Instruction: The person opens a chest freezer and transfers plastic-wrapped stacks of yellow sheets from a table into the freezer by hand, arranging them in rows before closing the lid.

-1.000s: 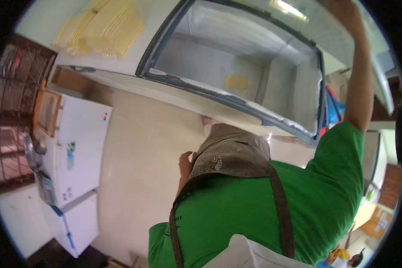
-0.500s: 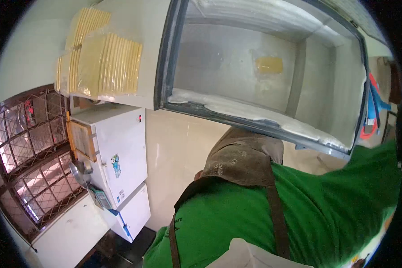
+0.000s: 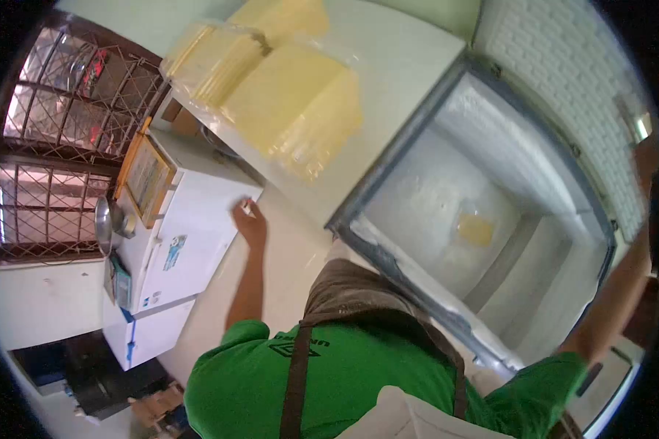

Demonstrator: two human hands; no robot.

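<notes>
White brick wall at the back, chest freezer (image 3: pixel 414 137) open below you: I judge this the reaching step, with nothing picked up.
Your left hand (image 3: pixel 250 222) stretches beside the white cabinet (image 3: pixel 198 227), fingers loosely curled and empty, short of the stacked yellow packets (image 3: pixel 293 102). One yellow packet (image 3: pixel 476 229) lies on the freezer floor. I cannot tell what your raised right hand (image 3: pixel 646 159) grips. Next calls for a longer reach.

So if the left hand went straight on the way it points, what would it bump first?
Probably the corner of the small white freezer, just ahead of the left hand. Past it lie the yellow packs on the white top. Depth is unclear, so it may pass above that corner.
</notes>
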